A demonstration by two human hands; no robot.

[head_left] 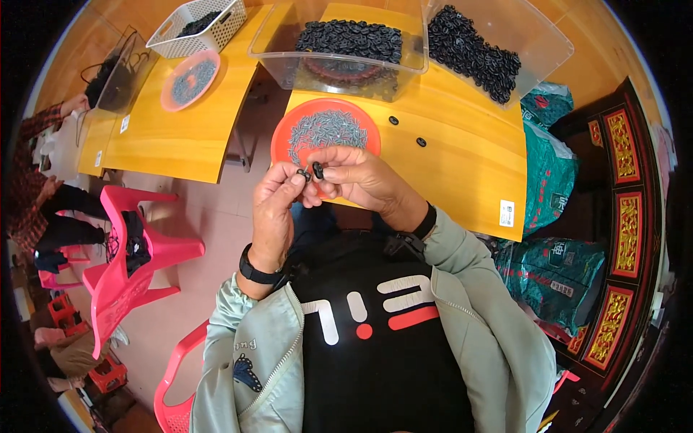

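My left hand (276,209) pinches a small black ring part (304,174) between thumb and forefinger. My right hand (361,177) holds another small black part (318,170) at its fingertips, almost touching the first. Both hands are raised close together over the near edge of a red round tray (289,137) filled with small grey pins (326,128). Behind the tray stand two clear plastic bins, one (339,65) heaped with black ring parts (351,37), the other (534,43) holding more of them (473,50). Two loose black rings (393,120) (421,142) lie on the yellow table (462,159).
A second yellow table (180,137) at left carries a pink tray (190,79), a white basket (198,27) and a clear bin (119,72). Pink plastic chairs (137,252) stand at left beside another seated person (43,209). Green sacks (552,187) pile at right.
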